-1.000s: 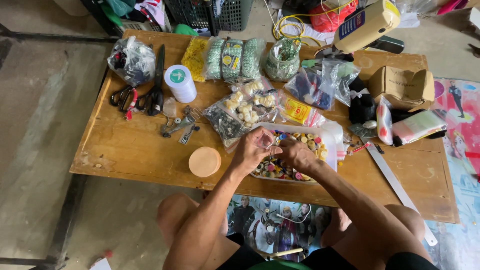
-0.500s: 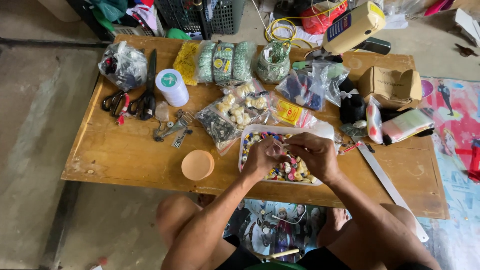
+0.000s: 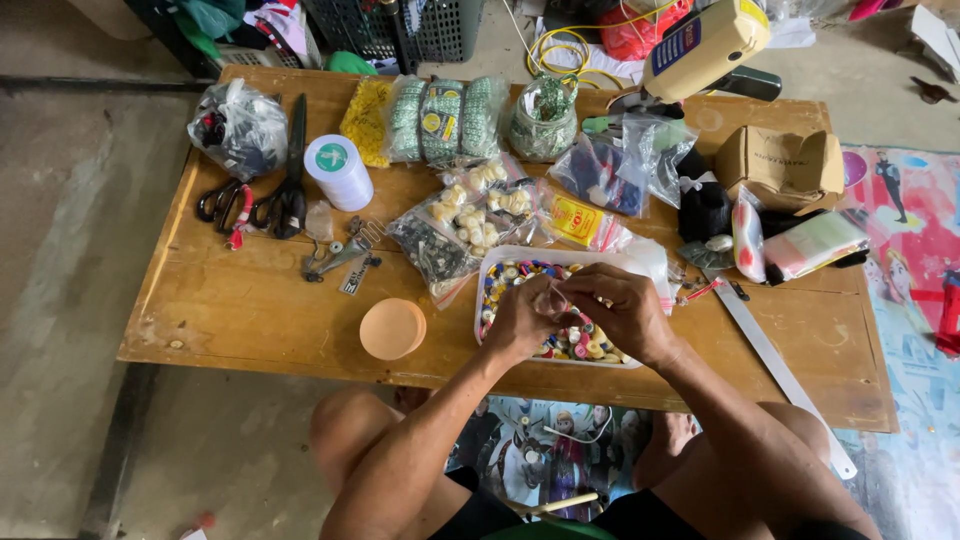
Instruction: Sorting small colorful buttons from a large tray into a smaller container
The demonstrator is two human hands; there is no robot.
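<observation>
Left hand (image 3: 525, 320) and right hand (image 3: 622, 308) held together above white tray (image 3: 497, 262) of coloured beads (image 3: 572, 342), near front edge of table (image 3: 230, 310). Fingertips of both pinched close around something tiny; item itself too small to be made out. Orange lid (image 3: 392, 329) set left of tray. Bead bags (image 3: 470, 215) laid just behind it. Scissors (image 3: 285, 190) and thread spool (image 3: 338, 171) placed far left.

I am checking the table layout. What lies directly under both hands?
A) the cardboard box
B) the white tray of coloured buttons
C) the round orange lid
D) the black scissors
B: the left hand and right hand meet over the white tray of coloured buttons.
</observation>
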